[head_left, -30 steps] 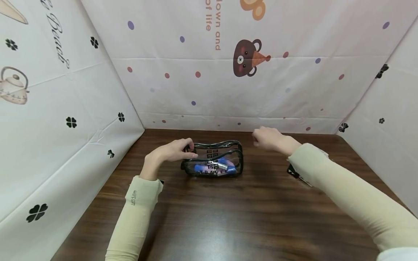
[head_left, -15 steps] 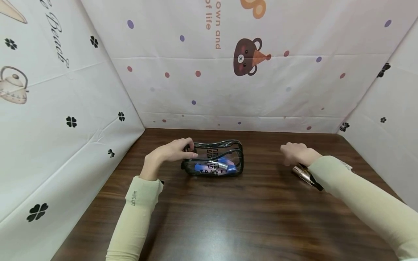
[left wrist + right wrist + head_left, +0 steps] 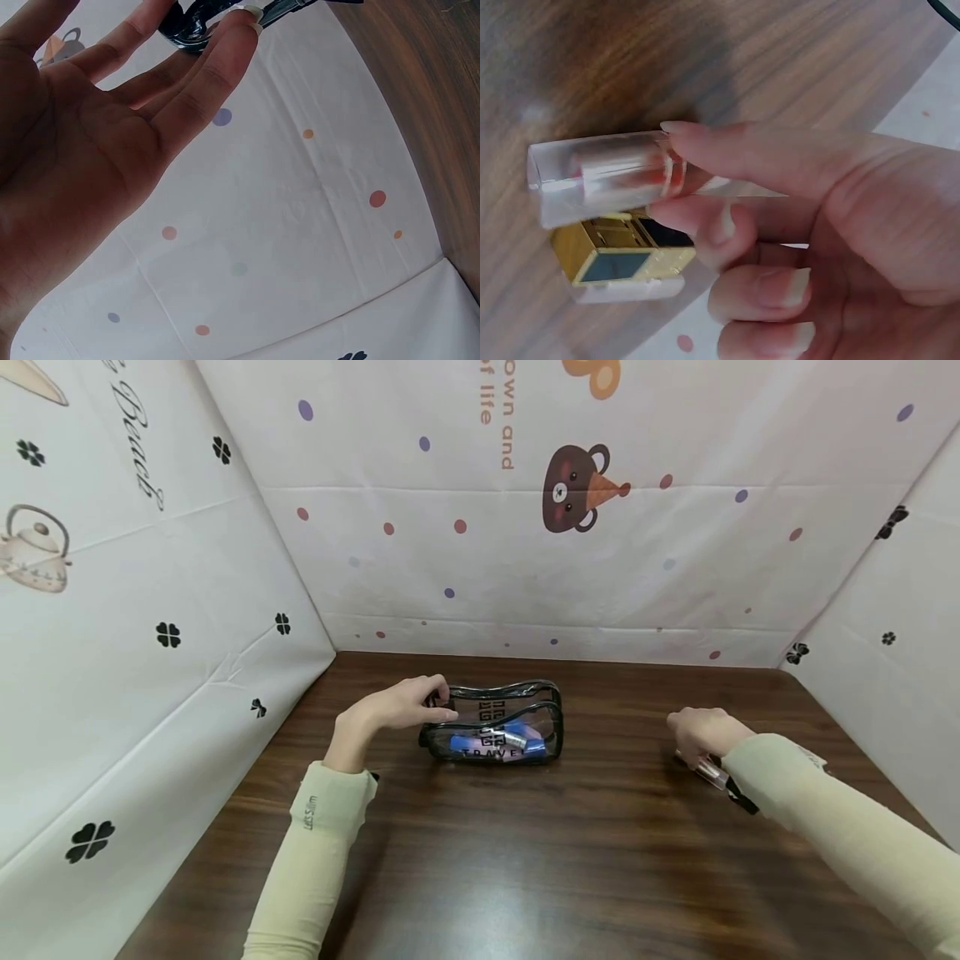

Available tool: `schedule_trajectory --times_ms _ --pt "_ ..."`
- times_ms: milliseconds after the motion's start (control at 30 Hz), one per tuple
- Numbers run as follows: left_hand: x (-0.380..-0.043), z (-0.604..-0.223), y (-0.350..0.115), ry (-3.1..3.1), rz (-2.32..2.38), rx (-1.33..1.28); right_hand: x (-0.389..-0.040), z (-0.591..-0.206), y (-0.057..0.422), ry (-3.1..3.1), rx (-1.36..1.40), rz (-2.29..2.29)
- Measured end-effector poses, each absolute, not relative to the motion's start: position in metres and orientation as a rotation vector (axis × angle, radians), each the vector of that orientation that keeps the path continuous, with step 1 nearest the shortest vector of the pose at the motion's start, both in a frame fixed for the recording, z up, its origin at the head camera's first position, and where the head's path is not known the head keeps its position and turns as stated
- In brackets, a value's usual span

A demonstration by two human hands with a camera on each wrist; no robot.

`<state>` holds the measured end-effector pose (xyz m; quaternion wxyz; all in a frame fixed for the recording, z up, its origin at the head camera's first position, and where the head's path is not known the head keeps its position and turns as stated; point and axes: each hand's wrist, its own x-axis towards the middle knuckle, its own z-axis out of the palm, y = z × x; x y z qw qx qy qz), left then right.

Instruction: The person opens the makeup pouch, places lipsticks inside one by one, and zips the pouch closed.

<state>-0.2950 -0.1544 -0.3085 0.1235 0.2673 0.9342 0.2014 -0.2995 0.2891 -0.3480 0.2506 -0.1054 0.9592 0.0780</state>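
Note:
My left hand point(image 3: 393, 706) grips the upper left end of a clear zip pouch point(image 3: 561, 727) with black trim. Inside the pouch lie blue and pink tubes point(image 3: 465, 744), seen through its printed front. In the left wrist view, my fingertips meet the pouch's glossy black trim point(image 3: 187, 37). Off to the right, my right hand point(image 3: 705, 731) is low over the table. Its thumb and index finger pinch one end of a clear-capped lipstick tube point(image 3: 619, 176), while the other fingers curl loosely. Right beside that tube is a gold and black box-shaped tube point(image 3: 622, 251).
The dark wooden table point(image 3: 480, 852) carries the pouch near its back edge. White printed sheets point(image 3: 420, 560) wall off the back and both sides. A dark end of a tube point(image 3: 741, 795) shows by the right cuff.
My right hand has moved right and toward me, from near the pouch down to the lipstick tubes, and now pinches one. My left hand and the pouch have stayed in place.

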Motion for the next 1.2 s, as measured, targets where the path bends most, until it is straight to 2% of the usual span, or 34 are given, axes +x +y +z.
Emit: schedule_trajectory --times_ms 633,1200 --pt "-0.296 -0.309 -0.154 2.718 0.593 0.782 -0.307 -0.363 0.292 2.778 -0.495 0.101" --pt "-0.296 -0.308 -0.154 2.719 0.589 0.768 -0.313 -0.334 0.272 2.853 -0.570 0.079"
